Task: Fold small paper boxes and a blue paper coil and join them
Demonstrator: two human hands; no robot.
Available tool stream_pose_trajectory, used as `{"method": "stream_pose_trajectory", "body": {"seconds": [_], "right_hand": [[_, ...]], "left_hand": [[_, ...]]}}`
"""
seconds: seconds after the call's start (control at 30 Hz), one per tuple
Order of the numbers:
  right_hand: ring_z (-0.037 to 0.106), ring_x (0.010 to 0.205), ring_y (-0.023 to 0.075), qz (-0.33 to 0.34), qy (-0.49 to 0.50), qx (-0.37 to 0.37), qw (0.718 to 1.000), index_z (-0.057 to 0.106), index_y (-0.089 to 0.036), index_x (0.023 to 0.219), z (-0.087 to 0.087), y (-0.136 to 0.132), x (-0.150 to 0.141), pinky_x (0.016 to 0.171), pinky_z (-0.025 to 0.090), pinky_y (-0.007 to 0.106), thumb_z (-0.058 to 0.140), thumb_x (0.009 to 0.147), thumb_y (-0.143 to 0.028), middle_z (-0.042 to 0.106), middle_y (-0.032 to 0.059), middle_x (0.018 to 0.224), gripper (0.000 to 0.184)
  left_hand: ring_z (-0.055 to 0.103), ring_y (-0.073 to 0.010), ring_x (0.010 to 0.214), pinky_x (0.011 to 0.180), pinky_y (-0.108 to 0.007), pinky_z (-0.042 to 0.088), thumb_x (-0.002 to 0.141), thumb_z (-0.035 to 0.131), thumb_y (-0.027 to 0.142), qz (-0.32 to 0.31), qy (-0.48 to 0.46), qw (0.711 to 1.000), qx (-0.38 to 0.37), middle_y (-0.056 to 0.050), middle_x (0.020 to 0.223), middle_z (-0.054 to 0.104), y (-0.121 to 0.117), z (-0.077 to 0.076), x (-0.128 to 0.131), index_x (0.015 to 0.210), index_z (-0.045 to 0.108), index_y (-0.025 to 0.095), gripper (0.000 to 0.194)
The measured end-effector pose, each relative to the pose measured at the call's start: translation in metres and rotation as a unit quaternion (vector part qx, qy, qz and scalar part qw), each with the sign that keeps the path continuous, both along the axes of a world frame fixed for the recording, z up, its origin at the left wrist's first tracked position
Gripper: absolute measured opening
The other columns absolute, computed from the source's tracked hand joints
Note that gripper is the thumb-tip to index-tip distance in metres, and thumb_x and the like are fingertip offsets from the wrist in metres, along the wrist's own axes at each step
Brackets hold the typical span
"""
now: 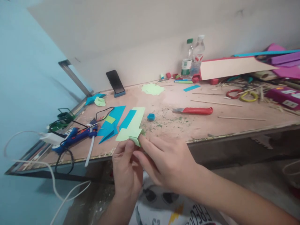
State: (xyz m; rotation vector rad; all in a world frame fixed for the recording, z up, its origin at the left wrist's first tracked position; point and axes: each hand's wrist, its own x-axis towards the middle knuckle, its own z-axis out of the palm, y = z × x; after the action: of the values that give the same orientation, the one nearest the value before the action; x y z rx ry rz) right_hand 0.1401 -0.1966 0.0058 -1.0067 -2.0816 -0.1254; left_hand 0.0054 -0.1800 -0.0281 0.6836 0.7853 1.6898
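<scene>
Between my fingertips, at the table's front edge, is a small folded piece of light green paper [135,139]. My left hand [127,167] is closed on its lower left side, thumb on top. My right hand [168,157] pinches it from the right, its fingers partly hiding the paper. Just beyond lies a light green sheet [138,117] with a blue strip [127,119] on it. A larger blue sheet [117,117] is to their left. A small blue folded paper cup [151,117] stands just right of the green sheet.
A blue glue gun [77,136] with cords lies at the left. A red-handled knife [197,111] lies right of centre among green scraps. Thin sticks [215,103], scissors [248,96] and coloured sheets are at the right. A phone [115,82] and two bottles [187,62] stand at the back.
</scene>
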Motion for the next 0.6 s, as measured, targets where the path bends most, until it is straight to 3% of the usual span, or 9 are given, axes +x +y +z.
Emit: {"method": "stream_pose_trajectory", "body": {"seconds": [0.33,0.47,0.6], "right_hand": [[0.059,0.06,0.0164,0.037,0.082,-0.052,0.995,0.068,-0.014,0.089,-0.003,0.005,-0.001,0.054,0.041,0.03,0.048,0.11,-0.031,0.066,0.0032,0.072,0.034],[0.059,0.063,0.0155,0.064,0.118,-0.091,0.987,0.071,-0.012,0.097,-0.003,0.007,0.002,0.058,0.044,0.028,0.054,0.106,-0.024,0.066,0.0027,0.074,0.023],[0.057,0.061,0.0113,0.089,0.232,-0.102,0.963,0.073,-0.011,0.114,-0.008,0.006,0.002,0.058,0.046,0.024,0.061,0.1,-0.015,0.069,0.0011,0.078,0.018]], "left_hand": [[0.073,-0.0099,0.061,0.063,-0.014,0.061,0.063,0.102,0.031,0.005,-0.005,1.0,0.006,0.004,0.066,0.076,0.002,-0.001,0.002,0.067,0.075,0.018,0.03],[0.073,-0.0089,0.061,0.064,-0.014,0.062,0.067,0.1,0.033,-0.006,-0.003,1.0,0.022,0.003,0.07,0.078,0.008,0.0,0.0,0.072,0.079,0.019,0.026],[0.077,-0.011,0.068,0.066,-0.016,0.064,0.062,0.102,0.033,0.006,-0.003,1.0,0.029,0.0,0.079,0.082,0.012,0.003,-0.004,0.08,0.082,0.019,0.031]]}}
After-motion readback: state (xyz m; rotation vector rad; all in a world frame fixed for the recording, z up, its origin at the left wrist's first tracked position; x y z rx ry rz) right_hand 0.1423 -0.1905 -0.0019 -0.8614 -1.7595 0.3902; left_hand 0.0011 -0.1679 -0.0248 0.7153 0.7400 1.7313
